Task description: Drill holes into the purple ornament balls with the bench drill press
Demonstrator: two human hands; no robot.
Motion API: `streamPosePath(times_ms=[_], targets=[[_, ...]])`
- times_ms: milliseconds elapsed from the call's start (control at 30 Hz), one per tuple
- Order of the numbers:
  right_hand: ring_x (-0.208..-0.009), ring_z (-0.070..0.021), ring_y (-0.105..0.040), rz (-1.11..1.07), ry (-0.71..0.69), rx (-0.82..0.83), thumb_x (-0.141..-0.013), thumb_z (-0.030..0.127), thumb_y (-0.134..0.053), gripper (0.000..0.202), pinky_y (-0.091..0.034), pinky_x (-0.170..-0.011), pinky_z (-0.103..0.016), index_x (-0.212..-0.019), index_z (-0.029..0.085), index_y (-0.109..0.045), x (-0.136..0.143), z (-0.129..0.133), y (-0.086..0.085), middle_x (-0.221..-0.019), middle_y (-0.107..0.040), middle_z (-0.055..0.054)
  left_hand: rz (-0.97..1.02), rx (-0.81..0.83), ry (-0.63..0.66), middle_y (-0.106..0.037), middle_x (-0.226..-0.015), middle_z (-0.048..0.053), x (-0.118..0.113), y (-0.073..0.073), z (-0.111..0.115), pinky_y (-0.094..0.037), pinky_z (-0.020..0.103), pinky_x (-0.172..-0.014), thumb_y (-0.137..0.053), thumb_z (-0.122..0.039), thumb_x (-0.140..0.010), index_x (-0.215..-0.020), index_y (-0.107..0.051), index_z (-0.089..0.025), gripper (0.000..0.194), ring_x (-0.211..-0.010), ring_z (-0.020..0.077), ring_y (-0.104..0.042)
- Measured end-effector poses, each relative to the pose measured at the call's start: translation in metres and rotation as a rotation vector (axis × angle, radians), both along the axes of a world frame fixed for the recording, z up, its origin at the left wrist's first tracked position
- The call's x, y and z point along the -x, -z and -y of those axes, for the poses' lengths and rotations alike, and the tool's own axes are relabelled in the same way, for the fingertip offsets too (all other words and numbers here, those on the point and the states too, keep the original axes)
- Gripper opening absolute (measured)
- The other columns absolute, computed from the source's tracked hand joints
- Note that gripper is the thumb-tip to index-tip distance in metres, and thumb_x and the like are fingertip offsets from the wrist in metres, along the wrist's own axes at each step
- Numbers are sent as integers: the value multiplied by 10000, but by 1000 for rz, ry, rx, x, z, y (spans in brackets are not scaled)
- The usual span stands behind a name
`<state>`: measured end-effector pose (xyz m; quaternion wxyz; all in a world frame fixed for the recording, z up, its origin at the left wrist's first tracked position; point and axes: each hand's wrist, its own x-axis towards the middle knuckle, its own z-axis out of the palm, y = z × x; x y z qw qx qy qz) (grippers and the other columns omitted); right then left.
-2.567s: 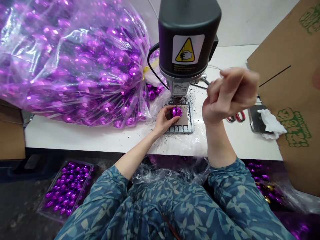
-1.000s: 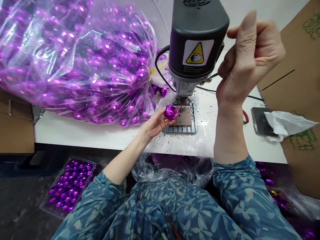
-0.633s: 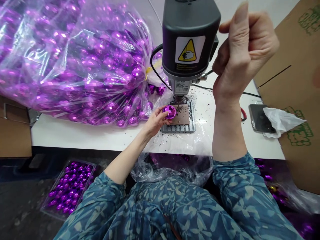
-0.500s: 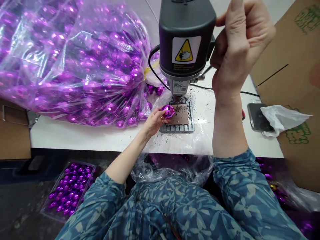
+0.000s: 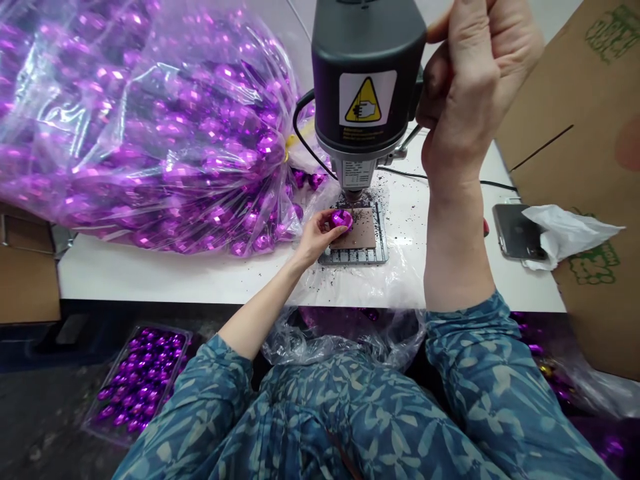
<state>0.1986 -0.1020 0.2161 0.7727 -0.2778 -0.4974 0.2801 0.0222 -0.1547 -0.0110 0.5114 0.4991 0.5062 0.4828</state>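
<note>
A faceted shiny purple ball (image 5: 342,221) is pinched in the fingers of my left hand (image 5: 318,238), over the brown board on the metal base plate (image 5: 356,257) of a small black drill press (image 5: 367,100). The drill bit hangs just above and to the right of the ball. High on the machine's right side, my right hand (image 5: 475,80) is closed round its feed handle, which the fingers mostly hide. Dark shavings are scattered over the board and around the base.
A large clear bag of purple balls (image 5: 200,147), tied with yellow, lies on the white table (image 5: 190,280). A phone (image 5: 517,230) and crumpled tissue (image 5: 565,230) are at right by a cardboard box (image 5: 570,153). Below left stands a clear tub of purple balls (image 5: 143,377); clear plastic (image 5: 340,340) hangs at the table edge.
My left hand has brought the ball slightly right, closer beneath the drill bit, and turned it, with the thumb now along its front. My right hand stays at the handle.
</note>
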Motion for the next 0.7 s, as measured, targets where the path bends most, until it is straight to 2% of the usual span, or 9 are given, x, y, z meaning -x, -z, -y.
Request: streamPosePath(times_ms=[233,400,500,567,633,700], targets=[[-371,-19,-241,10,-32,-36,-1065,137,-432,404,-228,-427,-198,-667,206,-441,-2,3,2,-453,-283,108,-256,-210,1,-788,-1220,110,-13,14,-6,-670,389,-866,-977,-279,-770,-1331,-686,-195,637,-981,232,-779],[-371,-7,-243,36,-15,-25,-1073,138,-412,406,-223,-421,-178,-674,211,-426,-3,4,3,-460,-280,109,-355,-334,-28,-767,-1226,100,-21,22,-3,-663,407,-912,-980,-253,-764,-1314,-678,-205,629,-1044,252,-760],[-377,-7,-246,49,-43,-21,-1066,138,-432,392,-217,-422,-180,-681,213,-427,-3,4,2,-472,-289,107,-401,-399,-38,-764,-1234,99,-23,25,-2,-638,462,-1016,-990,-271,-756,-1294,-685,-215,621,-1169,295,-731],[-376,-12,-244,24,-48,2,-1069,140,-409,411,-199,-422,-191,-666,208,-439,-3,4,1,-463,-288,101,-365,-431,-11,-752,-1294,104,-24,27,-1,-615,477,-1087,-973,-271,-779,-1312,-667,-225,616,-1248,301,-714],[-371,-17,-258,3,-28,7,-1079,230,-429,454,-196,-423,-209,-627,197,-458,-3,6,3,-450,-292,90,-294,-433,30,-740,-1337,110,-25,29,-1,-615,470,-1103,-937,-272,-823,-1341,-636,-228,601,-1252,285,-727],[-363,-18,-275,10,12,-47,-986,480,-562,500,-192,-405,-229,-592,181,-488,-4,9,8,-453,-325,80,-255,-429,58,-734,-1353,116,-25,31,-1,-617,475,-1109,-916,-297,-851,-1357,-614,-230,593,-1250,282,-736]])
